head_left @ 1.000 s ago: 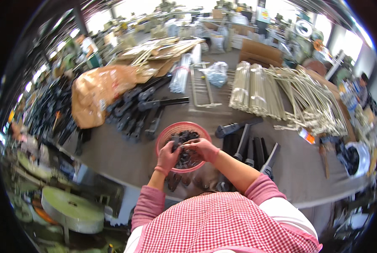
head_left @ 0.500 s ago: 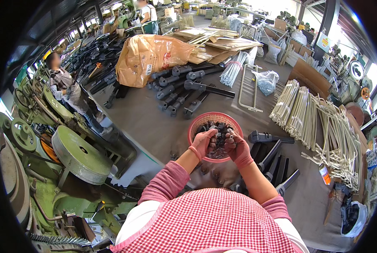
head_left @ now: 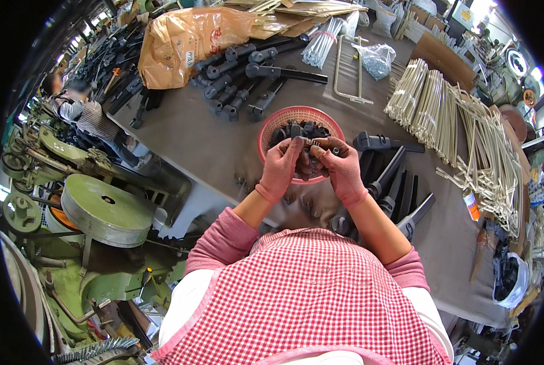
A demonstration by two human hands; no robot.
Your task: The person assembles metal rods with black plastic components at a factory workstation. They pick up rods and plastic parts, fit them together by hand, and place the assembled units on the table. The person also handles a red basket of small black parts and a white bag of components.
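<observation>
Over the near side of a pinkish-red plastic basket, my gloved hands meet. The basket holds many small black parts. My left hand is closed, with a small dark part pinched at its thumb and fingertips. Close beside it, my right hand has bent fingers around a small metal piece with a round end. A small coil-like metal bit shows between the two hands; which hand grips it I cannot tell. Several small pieces lie on the table in front of the basket.
Black bars with clamp-like heads lie beyond the basket, more at its right. Bundled metal rods cover the table's right side. A brown sack lies at the back left. Green machinery and a bent-over person are at the left.
The view has tilted, so the table sits higher in it. My hands have drawn back toward me from the basket's middle to its near rim. The person at the left has bent forward.
</observation>
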